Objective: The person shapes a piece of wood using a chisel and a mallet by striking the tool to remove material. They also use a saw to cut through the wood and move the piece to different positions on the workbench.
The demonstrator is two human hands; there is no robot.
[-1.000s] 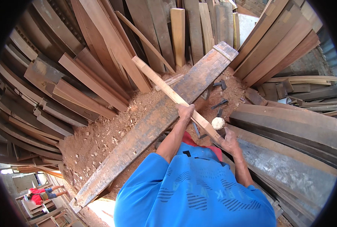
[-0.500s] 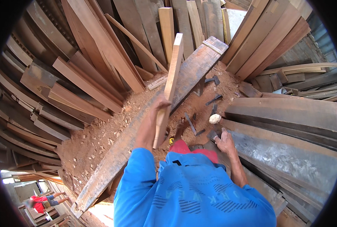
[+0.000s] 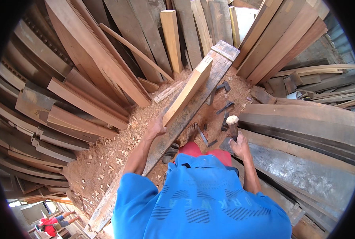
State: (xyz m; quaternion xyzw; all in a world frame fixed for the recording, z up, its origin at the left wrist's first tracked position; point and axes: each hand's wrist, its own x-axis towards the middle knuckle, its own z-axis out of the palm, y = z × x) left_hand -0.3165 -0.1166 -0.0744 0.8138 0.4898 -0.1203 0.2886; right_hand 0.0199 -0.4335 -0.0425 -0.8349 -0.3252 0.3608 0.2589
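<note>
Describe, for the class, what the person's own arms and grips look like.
Blue sleeves, without visible markings, reach about the elbows. The matching shirt bears dark striped shapes and pale lettering. The forearms are bare. The left grip and right grip are ungloved hands; no watch shows.

The left grip (image 3: 156, 126) holds a timber (image 3: 188, 92) along the plank (image 3: 224, 63); the right grip (image 3: 240, 147), a pale-topped tool (image 3: 233, 121).
</note>
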